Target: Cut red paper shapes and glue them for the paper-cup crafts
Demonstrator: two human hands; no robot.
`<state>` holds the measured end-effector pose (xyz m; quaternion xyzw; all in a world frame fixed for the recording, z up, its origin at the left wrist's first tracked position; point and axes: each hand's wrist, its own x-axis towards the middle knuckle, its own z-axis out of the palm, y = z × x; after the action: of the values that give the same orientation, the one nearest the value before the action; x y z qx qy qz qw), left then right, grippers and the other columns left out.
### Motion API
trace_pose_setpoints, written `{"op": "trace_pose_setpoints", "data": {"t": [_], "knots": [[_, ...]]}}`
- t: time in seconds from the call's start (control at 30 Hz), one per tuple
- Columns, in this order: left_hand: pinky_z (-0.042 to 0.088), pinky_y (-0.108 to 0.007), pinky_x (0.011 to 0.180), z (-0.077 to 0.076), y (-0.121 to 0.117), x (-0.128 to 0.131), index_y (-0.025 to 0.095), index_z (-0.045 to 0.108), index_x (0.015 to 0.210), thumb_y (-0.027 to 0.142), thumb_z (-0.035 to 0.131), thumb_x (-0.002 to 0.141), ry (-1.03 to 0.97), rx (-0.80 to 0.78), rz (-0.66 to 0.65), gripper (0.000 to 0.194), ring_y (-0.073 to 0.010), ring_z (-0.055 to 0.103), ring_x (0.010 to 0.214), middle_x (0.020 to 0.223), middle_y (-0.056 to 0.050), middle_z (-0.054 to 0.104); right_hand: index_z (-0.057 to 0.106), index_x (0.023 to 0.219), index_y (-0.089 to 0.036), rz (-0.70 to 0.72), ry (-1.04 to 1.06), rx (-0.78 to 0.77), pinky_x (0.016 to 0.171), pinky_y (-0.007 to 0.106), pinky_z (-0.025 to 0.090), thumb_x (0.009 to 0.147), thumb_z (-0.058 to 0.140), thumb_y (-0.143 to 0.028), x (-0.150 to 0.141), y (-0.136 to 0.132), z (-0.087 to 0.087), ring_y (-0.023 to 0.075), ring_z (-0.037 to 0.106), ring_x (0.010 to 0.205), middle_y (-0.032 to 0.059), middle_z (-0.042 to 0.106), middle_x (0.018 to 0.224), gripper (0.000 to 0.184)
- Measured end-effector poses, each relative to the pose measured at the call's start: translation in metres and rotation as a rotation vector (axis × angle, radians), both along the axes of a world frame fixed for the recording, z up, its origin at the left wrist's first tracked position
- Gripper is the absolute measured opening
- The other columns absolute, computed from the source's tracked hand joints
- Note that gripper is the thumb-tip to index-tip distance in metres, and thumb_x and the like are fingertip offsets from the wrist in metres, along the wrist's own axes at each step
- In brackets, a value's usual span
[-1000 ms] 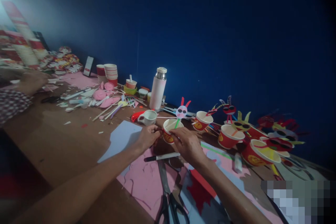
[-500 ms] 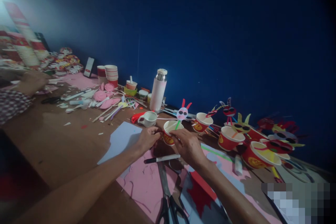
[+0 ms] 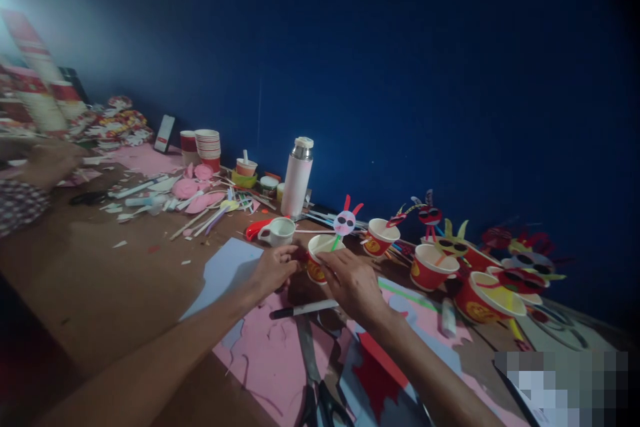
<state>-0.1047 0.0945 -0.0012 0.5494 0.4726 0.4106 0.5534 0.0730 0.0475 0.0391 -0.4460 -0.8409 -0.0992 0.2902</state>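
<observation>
A red-and-white paper cup (image 3: 316,270) stands upright before me. On a green strip at its rim, a pale paper bunny face (image 3: 345,222) with red ears and dark glasses sticks up. My right hand (image 3: 353,277) is closed on the cup's near right side, fingers over the rim. Just left of the cup, my left hand (image 3: 275,271) has its fingers curled together; whether they hold anything small is hidden. Below the hands lie a black-and-white marker (image 3: 305,309) and black-handled scissors (image 3: 320,387) on pink paper (image 3: 265,360).
A white mug (image 3: 279,231) and a pink thermos (image 3: 297,180) stand behind the hands. Decorated paper cups (image 3: 433,268) line the right side. Paper scraps and strips (image 3: 200,203) cover the left. A co-worker's hand (image 3: 53,163) is at far left.
The view has shifted slightly, so things sit a little lower and further left. My left fingers have drawn slightly away from the cup; my right hand stays on it.
</observation>
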Motion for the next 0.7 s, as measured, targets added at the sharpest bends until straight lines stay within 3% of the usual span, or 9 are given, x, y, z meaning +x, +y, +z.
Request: {"op": "trace_pose_setpoints", "data": {"t": [0.2, 0.37, 0.47, 0.6, 0.7], "knots": [[0.034, -0.017, 0.033, 0.001, 0.001, -0.007, 0.013, 0.058, 0.097, 0.020, 0.054, 0.067, -0.018, 0.035, 0.003, 0.031, -0.0061, 0.040, 0.030, 0.043, 0.010, 0.047, 0.063, 0.098, -0.020, -0.019, 0.007, 0.010, 0.065, 0.029, 0.046, 0.088, 0.051, -0.017, 0.000, -0.002, 0.001, 0.0226, 0.060, 0.083, 0.0082, 0.068, 0.090, 0.017], [0.027, -0.016, 0.031, 0.009, -0.001, -0.010, 0.013, 0.059, 0.091, 0.021, 0.055, 0.066, -0.022, 0.038, 0.066, 0.027, -0.0037, 0.038, 0.031, 0.057, 0.005, 0.055, 0.059, 0.106, -0.020, 0.021, 0.053, 0.004, 0.074, 0.032, 0.047, 0.087, 0.051, -0.017, 0.005, -0.009, 0.007, 0.0236, 0.057, 0.094, 0.0080, 0.066, 0.101, 0.021], [0.023, -0.015, 0.032, 0.017, 0.000, -0.015, 0.013, 0.060, 0.088, 0.027, 0.056, 0.069, -0.037, 0.059, 0.113, 0.024, -0.0030, 0.033, 0.033, 0.055, 0.006, 0.050, 0.058, 0.108, -0.019, 0.040, 0.098, 0.007, 0.081, 0.034, 0.045, 0.088, 0.049, -0.017, 0.016, -0.021, 0.012, 0.0232, 0.055, 0.098, 0.0087, 0.065, 0.104, 0.022], [0.020, -0.016, 0.035, 0.032, -0.014, -0.017, 0.014, 0.059, 0.077, 0.035, 0.056, 0.073, -0.098, 0.094, 0.109, 0.021, -0.0031, 0.028, 0.036, 0.050, 0.008, 0.038, 0.061, 0.091, -0.018, 0.008, 0.162, 0.004, 0.069, 0.031, 0.045, 0.090, 0.047, -0.018, 0.037, -0.047, 0.007, 0.0201, 0.058, 0.079, 0.0066, 0.065, 0.082, 0.014], [0.019, -0.016, 0.035, 0.041, -0.041, -0.009, 0.015, 0.059, 0.079, 0.043, 0.054, 0.075, -0.136, 0.089, 0.033, 0.029, -0.0039, 0.028, 0.038, 0.051, 0.007, 0.038, 0.059, 0.070, -0.020, -0.013, 0.172, -0.022, 0.055, 0.028, 0.040, 0.090, 0.049, -0.027, 0.045, -0.070, 0.002, 0.0161, 0.054, 0.058, 0.0014, 0.060, 0.062, 0.024]]}}
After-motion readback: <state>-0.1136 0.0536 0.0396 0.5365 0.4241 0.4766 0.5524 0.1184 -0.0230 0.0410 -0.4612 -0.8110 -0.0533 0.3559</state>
